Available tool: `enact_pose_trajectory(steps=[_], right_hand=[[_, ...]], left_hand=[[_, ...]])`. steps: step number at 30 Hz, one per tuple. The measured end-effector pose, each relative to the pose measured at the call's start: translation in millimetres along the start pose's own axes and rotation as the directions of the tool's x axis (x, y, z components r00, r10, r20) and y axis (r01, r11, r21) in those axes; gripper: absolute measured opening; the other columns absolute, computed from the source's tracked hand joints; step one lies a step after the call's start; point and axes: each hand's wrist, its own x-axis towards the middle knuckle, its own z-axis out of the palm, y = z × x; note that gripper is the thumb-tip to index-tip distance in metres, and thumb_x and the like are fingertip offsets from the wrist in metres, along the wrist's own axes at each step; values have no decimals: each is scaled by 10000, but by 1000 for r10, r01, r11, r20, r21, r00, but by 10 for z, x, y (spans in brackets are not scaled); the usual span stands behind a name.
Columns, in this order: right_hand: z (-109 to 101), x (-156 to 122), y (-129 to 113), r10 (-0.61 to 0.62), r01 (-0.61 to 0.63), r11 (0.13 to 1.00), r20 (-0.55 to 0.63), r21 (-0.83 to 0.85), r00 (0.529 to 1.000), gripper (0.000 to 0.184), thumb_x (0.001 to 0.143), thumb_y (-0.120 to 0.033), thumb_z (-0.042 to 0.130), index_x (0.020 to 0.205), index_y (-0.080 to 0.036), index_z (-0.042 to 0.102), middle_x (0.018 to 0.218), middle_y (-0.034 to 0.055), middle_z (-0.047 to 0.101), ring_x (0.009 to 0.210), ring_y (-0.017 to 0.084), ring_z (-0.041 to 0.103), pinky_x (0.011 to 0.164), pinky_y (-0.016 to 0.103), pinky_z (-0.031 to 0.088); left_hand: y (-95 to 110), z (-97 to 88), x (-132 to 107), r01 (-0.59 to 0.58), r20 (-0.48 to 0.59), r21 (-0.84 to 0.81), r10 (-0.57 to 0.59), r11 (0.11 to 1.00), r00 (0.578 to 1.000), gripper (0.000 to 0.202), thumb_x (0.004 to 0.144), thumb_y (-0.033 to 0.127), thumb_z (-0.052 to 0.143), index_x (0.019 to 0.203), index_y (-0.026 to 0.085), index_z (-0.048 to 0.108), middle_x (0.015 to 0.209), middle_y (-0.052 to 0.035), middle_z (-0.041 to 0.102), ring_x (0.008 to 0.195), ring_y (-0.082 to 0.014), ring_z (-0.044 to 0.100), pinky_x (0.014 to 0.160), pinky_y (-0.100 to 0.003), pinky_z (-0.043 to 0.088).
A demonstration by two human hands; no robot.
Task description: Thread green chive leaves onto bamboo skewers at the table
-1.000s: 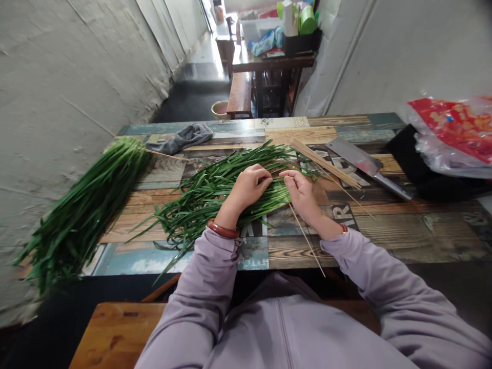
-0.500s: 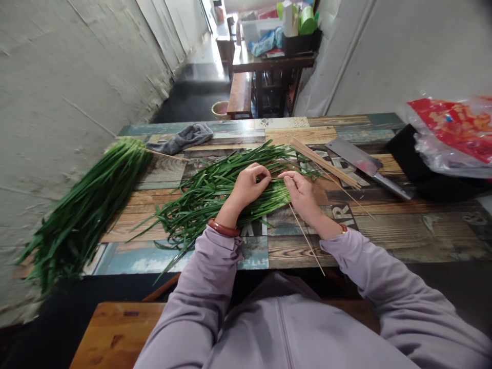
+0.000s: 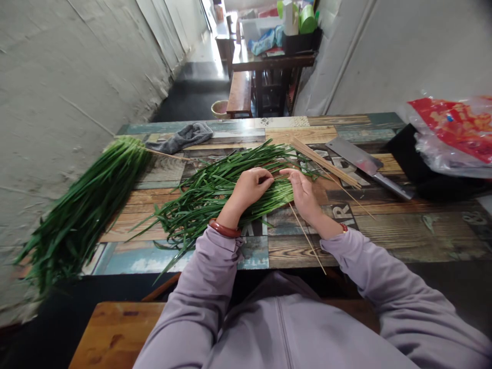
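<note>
A spread of garlic chives [image 3: 200,192] lies on the table under my hands, its pale stem ends [image 3: 282,192] pointing right. My left hand [image 3: 251,187] rests over the stems with thumb and forefinger pinched; what sits between them is too small to make out. At the cut ends, my right hand [image 3: 304,197] has its fingers stretched out and its thumb raised, its palm side facing the stems. One thin bamboo skewer [image 3: 307,238] comes out from below the stem ends and slants toward the table's front edge.
Several bamboo skewers [image 3: 326,164] lie behind my right hand, beside a cleaver [image 3: 357,159]. A second chive bundle [image 3: 92,200] hangs over the left edge. A grey cloth [image 3: 188,137] lies at the back; a red-printed plastic bag [image 3: 453,133] sits far right.
My right hand has shifted slightly right and its fingers have straightened out of a pinch. My left hand has dipped a little, still pinched. The stem ends have moved slightly right.
</note>
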Motion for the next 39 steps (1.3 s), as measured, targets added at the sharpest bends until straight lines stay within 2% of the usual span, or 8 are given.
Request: enact_pose_trajectory(steps=[6,13,19,23,29,32,35,39], right_hand=[[46,22,114,41,-41,999,11,8,999,339,938,-513,474,996,-213,621,872,41,649,796,190,578,759,328,458],[94,50,162,24,-27,998,-63,-50,998,251,921,-436,487,885,-207,586,834,42,644,812,193,594,786,325,468],[55,103,16,-24,23,999,-22,-49,999,372,954,-534,416,896,-219,606,871,50,670,867,199,612,806,323,482],[31,126,-20,-3,3,1000,-25,31,1000,504,963,-618,350,955,-211,647,938,57,684,899,192,625,831,323,496],[-68,159,69,150,-151,956,22,253,988,561,946,-661,359,1076,-188,632,847,42,677,595,134,616,503,251,457],[-169,144,8,68,-98,978,160,187,985,492,952,-601,417,969,-172,657,809,39,689,593,124,625,544,245,472],[-224,117,-104,30,-48,998,346,46,938,368,936,-507,501,908,-180,668,769,26,708,606,135,644,590,257,494],[-186,191,-195,47,-6,992,322,-124,946,241,918,-380,522,847,-199,665,603,-27,635,517,130,613,542,241,453]], left_hand=[[29,53,0,8,-10,46,-8,999,1000,130,839,156,591,773,151,703,777,-35,704,730,-146,612,700,-260,442],[110,72,-7,-60,11,24,60,998,998,183,821,120,534,713,161,677,747,-33,671,707,-140,582,671,-249,422],[65,54,-7,11,88,-38,-7,999,996,231,902,273,535,929,162,736,909,-63,749,805,-180,644,753,-275,458],[37,13,14,74,94,-101,-64,992,994,246,892,296,545,871,145,738,813,-40,733,747,-164,619,690,-252,434],[39,-136,15,167,-36,-312,-187,935,982,242,820,363,615,770,140,692,677,12,619,644,-120,512,629,-230,385],[24,-207,8,175,-106,-369,-229,913,968,229,813,361,615,772,146,681,676,23,593,651,-111,494,637,-226,379],[0,-246,15,179,-159,-394,-259,901,953,212,810,351,611,773,151,670,668,30,572,654,-105,482,641,-221,375],[11,-321,34,183,-191,-407,-279,895,941,197,807,340,609,771,150,649,661,36,556,644,-94,475,628,-211,375]])
